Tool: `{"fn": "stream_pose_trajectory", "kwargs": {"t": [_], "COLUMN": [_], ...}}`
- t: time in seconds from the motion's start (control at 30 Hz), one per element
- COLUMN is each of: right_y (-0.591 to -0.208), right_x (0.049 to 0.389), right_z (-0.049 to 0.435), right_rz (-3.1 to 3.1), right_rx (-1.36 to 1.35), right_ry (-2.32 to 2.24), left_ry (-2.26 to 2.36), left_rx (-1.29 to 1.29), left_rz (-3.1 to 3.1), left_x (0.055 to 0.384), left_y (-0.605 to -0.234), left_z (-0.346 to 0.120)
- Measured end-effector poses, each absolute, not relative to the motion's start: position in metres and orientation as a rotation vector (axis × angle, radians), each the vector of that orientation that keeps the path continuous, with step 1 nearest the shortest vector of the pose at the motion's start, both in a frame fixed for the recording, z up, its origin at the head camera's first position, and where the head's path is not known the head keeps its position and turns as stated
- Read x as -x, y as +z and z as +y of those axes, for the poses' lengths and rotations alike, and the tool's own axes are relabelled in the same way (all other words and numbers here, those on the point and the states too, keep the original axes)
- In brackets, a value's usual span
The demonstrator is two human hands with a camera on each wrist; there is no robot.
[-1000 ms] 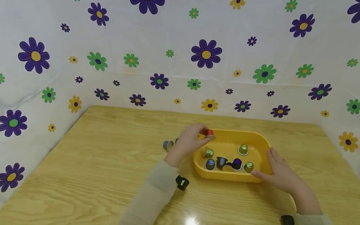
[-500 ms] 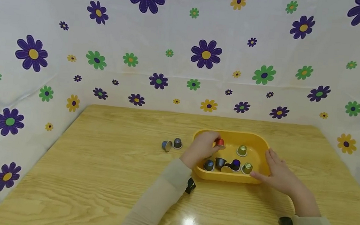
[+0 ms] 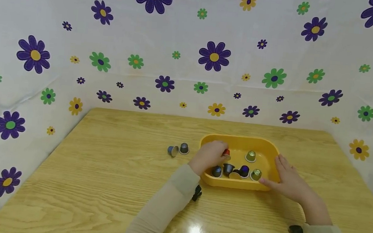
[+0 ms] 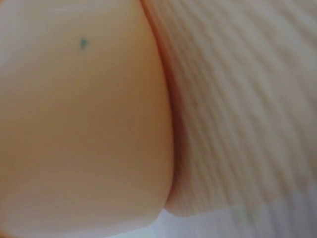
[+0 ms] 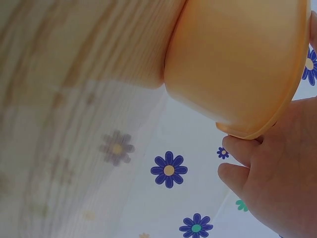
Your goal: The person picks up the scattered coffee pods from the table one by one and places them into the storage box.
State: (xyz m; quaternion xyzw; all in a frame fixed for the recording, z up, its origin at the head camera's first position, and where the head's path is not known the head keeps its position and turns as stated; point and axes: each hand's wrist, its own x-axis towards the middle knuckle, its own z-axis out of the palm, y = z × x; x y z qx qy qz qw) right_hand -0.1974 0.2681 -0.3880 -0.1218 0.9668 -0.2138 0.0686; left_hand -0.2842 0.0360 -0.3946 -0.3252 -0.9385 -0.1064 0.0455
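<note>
My left hand (image 3: pixel 210 155) reaches over the left end of a yellow tray (image 3: pixel 234 183) and pinches a red coffee capsule (image 3: pixel 226 154) low inside it; the fingertips are partly hidden. Two light green capsules (image 3: pixel 251 156) stand in the right half of the tray. Along its front wall lie a blue capsule (image 3: pixel 216 171), a dark grey capsule (image 3: pixel 228 168) and a dark purple capsule (image 3: pixel 244 170). With straight, spread fingers, my right hand (image 3: pixel 289 181) rests against the tray's right end, thumb at the front rim. In the right wrist view its fingers (image 5: pixel 240 151) touch the rim.
Left of the tray, a blue capsule (image 3: pixel 172 150) lies on its side on the wooden table (image 3: pixel 102 168), next to an upright grey capsule (image 3: pixel 184 148). A flower-printed white cloth (image 3: pixel 180 31) encloses the back and sides.
My left hand has carried the red capsule rightward over the tray's rim, then lowered it inside, covering a tilted green capsule seen earlier. My right hand has stayed at the tray's right end.
</note>
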Motion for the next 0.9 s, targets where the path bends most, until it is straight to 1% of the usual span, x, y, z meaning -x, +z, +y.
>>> {"fn": "stream_pose_trajectory", "kwargs": {"t": [0.4,0.73,0.9], "right_y": [-0.39,-0.3907,-0.3889], "right_x": [0.1973,0.1989,0.1973], "right_z": [0.269,0.2698,0.2686], "right_rz": [2.92,2.928,2.928], "right_rx": [0.379,0.372,0.373], "right_ry": [-0.634,-0.626,-0.64], "left_ry": [-0.344,-0.19,-0.185], "left_rx": [1.015,1.032,1.04], "left_rz": [-2.903,-2.972,-2.966], "left_x": [0.2853,0.2843,0.2844], "left_y": [-0.4003,-0.3972,-0.3979], "left_z": [0.0372,0.0392,0.0385]}}
